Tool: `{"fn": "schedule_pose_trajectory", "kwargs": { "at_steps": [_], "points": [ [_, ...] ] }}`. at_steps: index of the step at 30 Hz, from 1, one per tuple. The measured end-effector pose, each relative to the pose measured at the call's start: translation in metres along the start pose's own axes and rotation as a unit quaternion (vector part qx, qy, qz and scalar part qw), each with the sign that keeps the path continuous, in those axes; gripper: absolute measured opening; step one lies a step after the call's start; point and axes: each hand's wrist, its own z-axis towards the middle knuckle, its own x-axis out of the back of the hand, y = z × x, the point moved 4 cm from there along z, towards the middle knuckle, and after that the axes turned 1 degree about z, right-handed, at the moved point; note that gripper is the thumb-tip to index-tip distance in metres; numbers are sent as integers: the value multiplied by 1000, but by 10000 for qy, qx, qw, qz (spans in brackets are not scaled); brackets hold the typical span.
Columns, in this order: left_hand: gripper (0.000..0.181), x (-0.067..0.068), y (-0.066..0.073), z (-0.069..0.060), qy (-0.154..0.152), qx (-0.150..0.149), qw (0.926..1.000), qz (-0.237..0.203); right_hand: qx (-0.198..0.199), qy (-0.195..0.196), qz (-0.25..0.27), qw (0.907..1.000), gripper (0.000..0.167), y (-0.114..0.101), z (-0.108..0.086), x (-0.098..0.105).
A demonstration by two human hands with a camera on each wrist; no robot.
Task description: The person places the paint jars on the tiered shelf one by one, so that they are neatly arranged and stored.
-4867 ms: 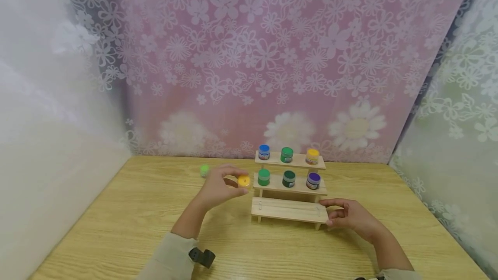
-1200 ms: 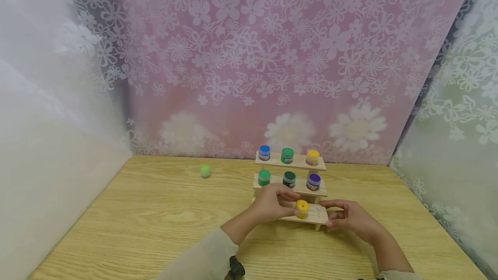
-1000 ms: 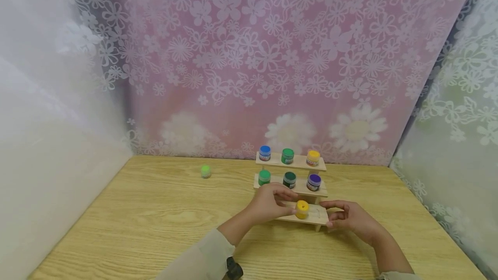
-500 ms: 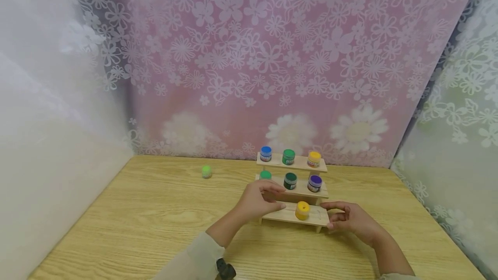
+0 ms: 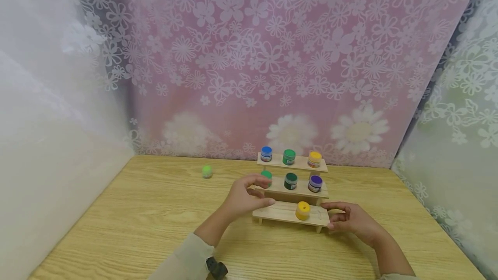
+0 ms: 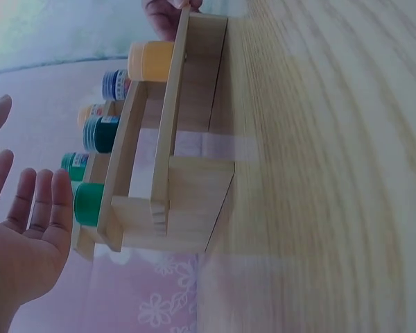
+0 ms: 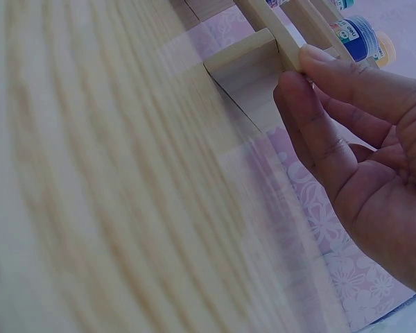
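Observation:
A three-tier wooden display rack (image 5: 280,211) stands on the table. On its lowest step sits a yellow paint jar (image 5: 303,211), right of the middle. My left hand (image 5: 244,198) is in the air at the rack's left end, fingers apart with nothing in them, partly covering a green paint jar (image 5: 266,176) on the middle step. In the left wrist view, the fingers (image 6: 38,208) are extended. My right hand (image 5: 352,219) holds the right end of the lowest step; in the right wrist view its thumb (image 7: 333,66) and fingers grip the board's end.
On the middle step are a dark green jar (image 5: 290,181) and a purple jar (image 5: 315,183). The top step carries blue (image 5: 266,154), green (image 5: 289,157) and yellow (image 5: 314,159) jars. A light green jar (image 5: 207,172) stands on the table (image 5: 163,211), back left.
My left hand brought the yellow jar from the left onto the lowest step and let it go, then drew back leftward. My right hand has stayed at the rack's end.

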Motion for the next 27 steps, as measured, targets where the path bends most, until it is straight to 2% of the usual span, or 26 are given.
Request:
{"fn": "schedule_pose_trajectory", "kwargs": {
  "at_steps": [4,14,23,27],
  "points": [
    [43,8,1,-2,13,-216,9998,-48,-9,10,-23,10000,65,0,0,0],
    [41,30,4,-10,505,-388,9973,378,-14,-11,31,10000,66,3,0,0],
    [41,51,2,-14,886,-352,9942,507,4,-8,-11,10000,65,3,0,1],
    [40,58,10,-17,922,-357,9933,601,33,-26,2,10000,65,3,1,1]
  ]
}}
